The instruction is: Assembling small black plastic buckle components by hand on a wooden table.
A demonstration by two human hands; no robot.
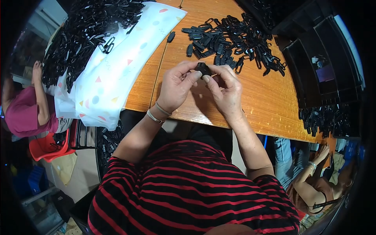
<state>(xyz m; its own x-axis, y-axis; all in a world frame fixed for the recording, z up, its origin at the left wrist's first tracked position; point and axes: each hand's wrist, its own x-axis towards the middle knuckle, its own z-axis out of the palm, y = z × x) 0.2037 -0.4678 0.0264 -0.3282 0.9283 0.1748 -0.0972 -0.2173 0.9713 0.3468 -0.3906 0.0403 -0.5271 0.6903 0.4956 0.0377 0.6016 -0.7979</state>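
Note:
In front of me, above the wooden table [270, 102], I hold a small black plastic part [202, 68] between both hands. My left hand [175, 85] pinches its left side with thumb and forefinger. My right hand [228, 91] grips the other side, its thumb pressed to the near edge. Just past my fingers lies a loose heap of black plastic pieces [250, 39], some solid and oblong, others open loops. One oblong black piece [171, 37] rests apart, left of that heap. Fingers cover much of the held part, so its exact kind is unclear.
A large mound of black loop pieces [90, 35] covers a white patterned sheet [129, 58] at the left. Black bins [293, 58] border the right side, with more black pieces [323, 119] below. Co-workers sit at the far left [29, 111] and lower right [313, 188]. A red chair [47, 149] stands left.

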